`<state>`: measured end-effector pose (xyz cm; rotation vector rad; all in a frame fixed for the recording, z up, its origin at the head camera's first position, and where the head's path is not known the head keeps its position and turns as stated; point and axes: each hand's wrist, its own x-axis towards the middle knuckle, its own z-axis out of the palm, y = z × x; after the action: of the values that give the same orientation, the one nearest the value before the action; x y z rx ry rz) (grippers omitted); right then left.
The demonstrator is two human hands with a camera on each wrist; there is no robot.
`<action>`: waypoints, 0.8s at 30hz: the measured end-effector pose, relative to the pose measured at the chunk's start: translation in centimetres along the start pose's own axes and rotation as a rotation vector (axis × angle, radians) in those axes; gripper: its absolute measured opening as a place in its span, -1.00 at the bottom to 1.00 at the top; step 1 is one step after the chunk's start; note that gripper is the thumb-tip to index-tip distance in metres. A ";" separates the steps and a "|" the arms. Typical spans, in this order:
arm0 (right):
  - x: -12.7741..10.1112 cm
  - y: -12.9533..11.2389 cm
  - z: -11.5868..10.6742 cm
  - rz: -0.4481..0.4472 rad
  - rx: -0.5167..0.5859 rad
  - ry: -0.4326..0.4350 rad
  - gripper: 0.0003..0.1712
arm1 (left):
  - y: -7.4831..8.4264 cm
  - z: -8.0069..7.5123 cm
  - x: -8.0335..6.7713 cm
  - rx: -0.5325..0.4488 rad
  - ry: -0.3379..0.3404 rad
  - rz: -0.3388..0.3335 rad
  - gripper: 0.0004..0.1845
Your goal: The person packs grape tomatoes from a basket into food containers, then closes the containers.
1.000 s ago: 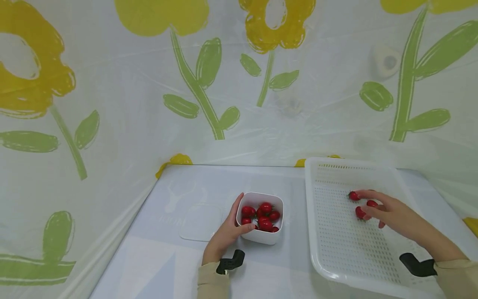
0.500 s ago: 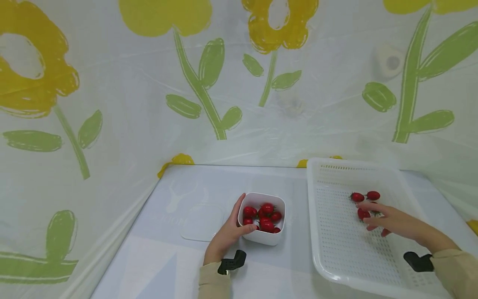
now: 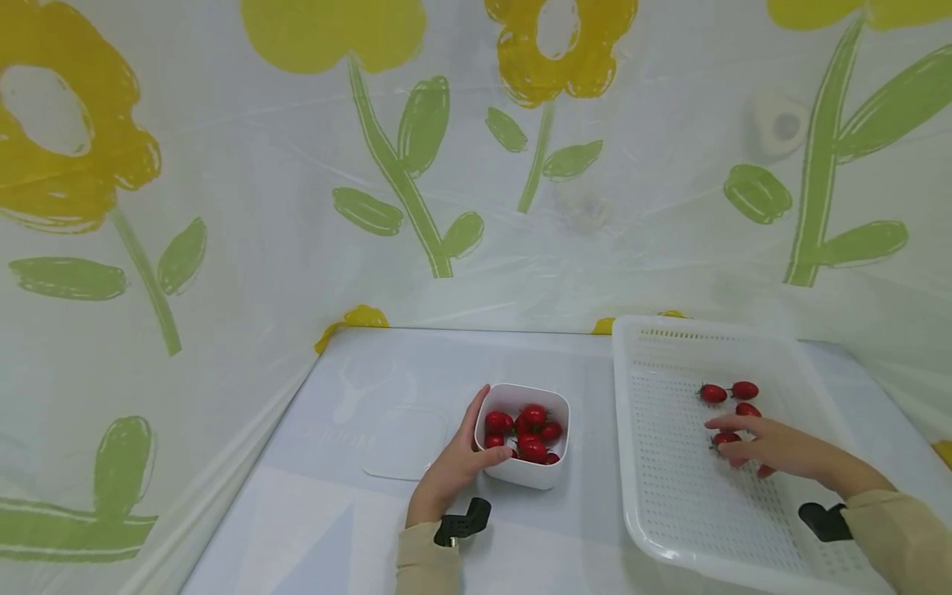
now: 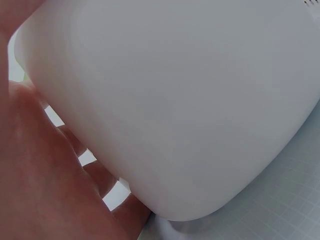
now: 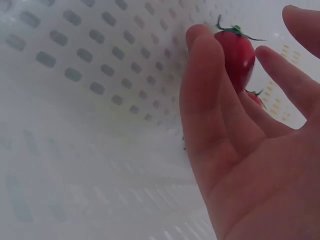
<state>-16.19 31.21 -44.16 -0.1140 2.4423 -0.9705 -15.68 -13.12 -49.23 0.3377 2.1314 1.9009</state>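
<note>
My left hand point(image 3: 455, 467) grips a white square tub point(image 3: 524, 473) on the table, thumb over the near rim and fingers along its left side. Several red cherry tomatoes point(image 3: 532, 449) lie inside it. In the left wrist view, the tub's smooth wall point(image 4: 170, 115) fills most of the picture. My right hand point(image 3: 788, 450) is low inside a white perforated basket point(image 3: 623, 463), its loosely bent fingers around a cherry tomato point(image 3: 726, 440). In the right wrist view, the thumb stands apart from that tomato point(image 5: 239, 57), and an index fingertip is close beside it.
Other cherry tomatoes point(image 3: 712, 394) lie farther back in the basket. A flat translucent lid point(image 3: 405, 446) lies on the table point(image 3: 327, 512) left of the tub. A flower-printed sheet point(image 3: 640, 248) hangs behind and along the sides.
My right hand has drawn slightly nearer, uncovering tomatoes behind it. The tomato at its fingers has shifted a little toward me. The left hand and tub hold still; the head view drifts slightly.
</note>
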 end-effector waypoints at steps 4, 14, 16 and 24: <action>0.2 0.2 0.2 -0.009 -0.036 -0.004 -0.36 | 0.0 0.0 -0.1 -0.010 -0.005 0.005 -0.13; 0.2 -0.1 0.5 -0.037 -0.144 0.018 -0.57 | -0.1 0.0 0.0 -0.007 -0.007 0.006 -0.13; 0.3 -0.1 0.6 -0.024 -0.168 0.020 -0.61 | -0.1 -0.1 0.0 -0.009 -0.007 0.006 -0.13; 0.1 -0.3 0.5 -0.062 -0.201 0.046 -0.65 | 0.1 0.0 -0.1 -0.002 0.000 -0.010 -0.13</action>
<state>-16.11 30.67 -44.34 -0.2408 2.5874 -0.7589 -15.59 -13.20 -49.15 0.3263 2.1269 1.8976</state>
